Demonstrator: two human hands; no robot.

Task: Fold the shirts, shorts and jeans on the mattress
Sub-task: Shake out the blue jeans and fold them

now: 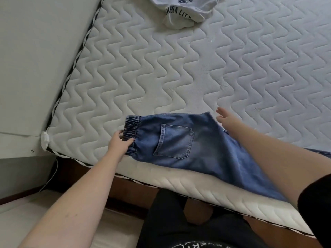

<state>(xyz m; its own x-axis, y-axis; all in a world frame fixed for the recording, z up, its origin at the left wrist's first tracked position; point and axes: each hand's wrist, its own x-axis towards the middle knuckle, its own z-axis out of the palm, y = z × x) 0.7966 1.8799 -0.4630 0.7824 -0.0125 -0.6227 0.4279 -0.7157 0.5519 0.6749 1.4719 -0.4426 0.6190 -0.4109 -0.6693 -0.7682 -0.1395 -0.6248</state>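
one quilted mattress [179,68] fills a pale-walled corner.

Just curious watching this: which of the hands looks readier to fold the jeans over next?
Probably the left hand: it already grips the jeans at the waistband, while the right hand lies open at their far edge.
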